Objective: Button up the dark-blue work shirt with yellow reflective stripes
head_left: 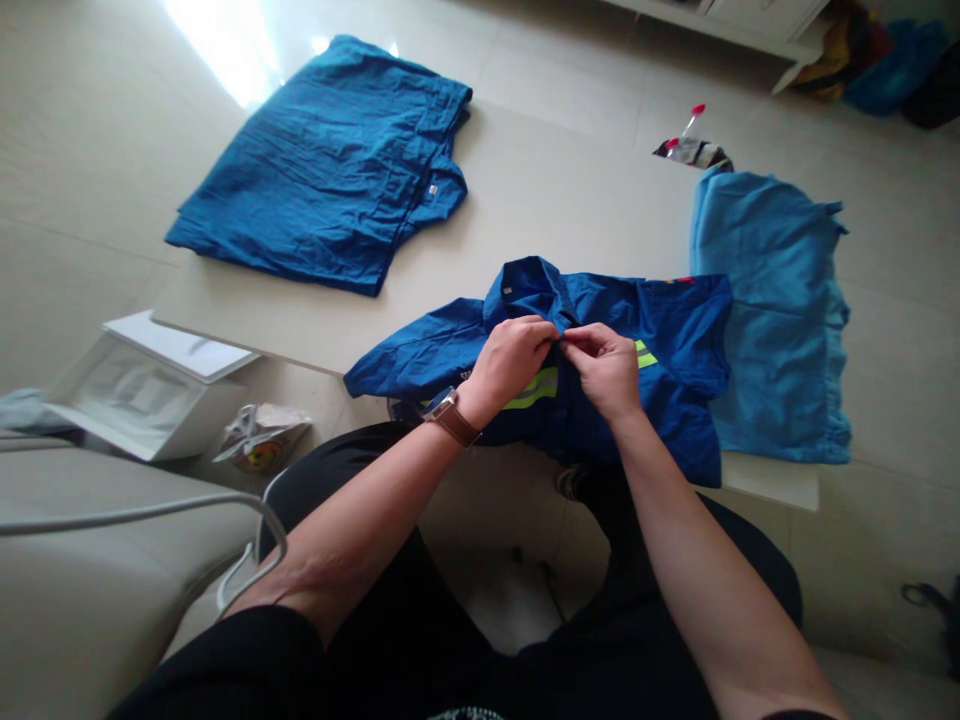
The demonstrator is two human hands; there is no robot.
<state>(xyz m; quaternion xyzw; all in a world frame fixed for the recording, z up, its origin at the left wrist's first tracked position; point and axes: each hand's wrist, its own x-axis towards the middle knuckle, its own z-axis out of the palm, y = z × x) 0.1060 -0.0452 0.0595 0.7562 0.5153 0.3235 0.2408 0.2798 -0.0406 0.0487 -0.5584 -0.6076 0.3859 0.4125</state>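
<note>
A dark blue work shirt [675, 330] with yellow-and-silver reflective strips lies across the near edge of the table, its collar pointing away from me. My left hand [514, 365] pinches the shirt's front placket just below the collar; a watch with a brown strap is on that wrist. Fingertips of my right hand [606, 370] close on the same spot from the other side, almost touching the left fingers. Whether a button is between the fingertips is hidden. Part of the shirt hangs over the table edge above my knees.
A folded teal-blue shirt [322, 170] lies on the white table [570, 180] at the far left. Light blue cloth [772, 320] covers the right end. Bottles with red caps [694, 125] stand behind it. Left of the table are a white box [150, 390], a plastic bag [262, 437] and a cable [150, 515].
</note>
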